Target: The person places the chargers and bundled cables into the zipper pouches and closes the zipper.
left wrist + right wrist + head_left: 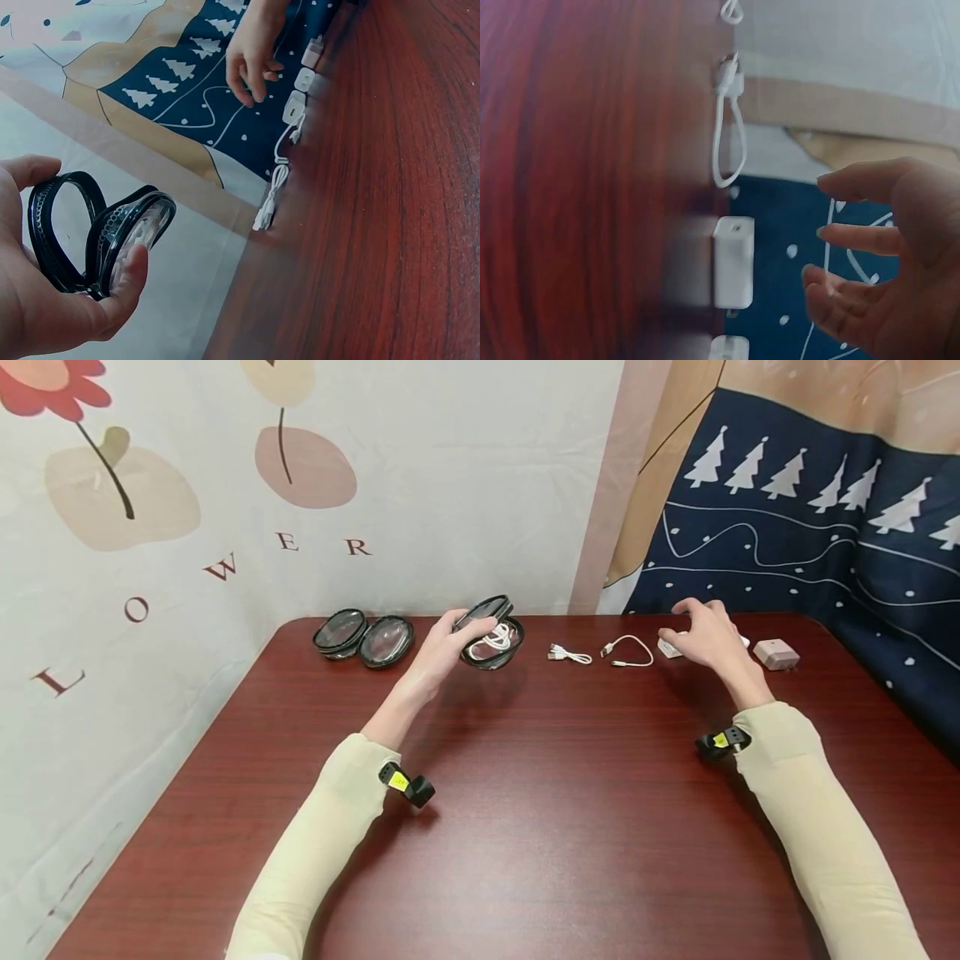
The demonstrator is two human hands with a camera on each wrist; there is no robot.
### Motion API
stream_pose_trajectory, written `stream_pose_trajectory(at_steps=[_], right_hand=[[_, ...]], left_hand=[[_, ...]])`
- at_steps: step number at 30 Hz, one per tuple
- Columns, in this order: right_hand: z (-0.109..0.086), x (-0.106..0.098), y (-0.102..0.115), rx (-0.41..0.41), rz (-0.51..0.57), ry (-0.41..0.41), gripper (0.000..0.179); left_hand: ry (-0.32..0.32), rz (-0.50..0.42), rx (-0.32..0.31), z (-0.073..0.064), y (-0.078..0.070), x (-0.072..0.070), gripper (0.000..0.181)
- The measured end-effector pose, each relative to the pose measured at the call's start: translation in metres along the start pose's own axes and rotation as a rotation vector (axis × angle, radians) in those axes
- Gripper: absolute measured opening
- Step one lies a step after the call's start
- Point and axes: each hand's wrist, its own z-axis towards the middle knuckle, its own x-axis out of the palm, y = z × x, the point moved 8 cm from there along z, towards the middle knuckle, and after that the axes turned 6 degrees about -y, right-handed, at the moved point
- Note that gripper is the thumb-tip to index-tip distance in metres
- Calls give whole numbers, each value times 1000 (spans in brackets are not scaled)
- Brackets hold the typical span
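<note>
My left hand (435, 656) grips a small round zip case (517, 647) with clear faces and black edging, raised off the table. Its lid stands unzipped and tilted up, and a coiled white cable (498, 638) lies inside. In the left wrist view the thumb presses on one clear half of the case (94, 251). My right hand (712, 635) hovers over a white charger plug (667, 647), fingers apart and loosely bent, holding nothing. From the right wrist, that charger plug (733, 262) shows below the fingertips, with a gap between.
Two more round black-edged cases, one (340, 632) beside the other (387, 641), lie at the back left. A bundled white cable (570, 654) and a looped white cable (633, 652) lie between the hands. A pinkish-white charger (777, 654) sits far right. Printed curtain (465, 485) hangs behind.
</note>
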Motion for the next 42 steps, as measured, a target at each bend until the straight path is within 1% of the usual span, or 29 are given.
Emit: stream_pose_trajectory(at_steps=[3,5,7,10,17,22,25,28,36,42], right_hand=[[0,5,-14,57,-33,73,61],[-1,9,-21,76,-56,118,65],[-1,12,-25,78,-76,153,67],[-1,15,-29,69,-91,177,67],[-1,16,-33,53,-100,192,60],[0,17,-31,4,-101,189,60],[1,16,-29,-13,-91,177,57],[1,15,-28,-9,-80,167,53],[3,13,-28,6,-124,167,58],[3,13,-30,30,-101,169,54]], left_hand=[[3,-6,-2,0,1,1,55],[2,-7,-3,0,1,1,55],[2,-13,-5,0,1,1,54],[6,-18,-8,0,2,2,54],[23,-29,-16,1,4,3,55],[28,-31,-21,1,5,4,55],[32,-41,-24,0,5,5,55],[35,-48,-22,0,5,5,55],[42,-40,-23,1,6,6,55],[51,-47,-22,0,6,7,55]])
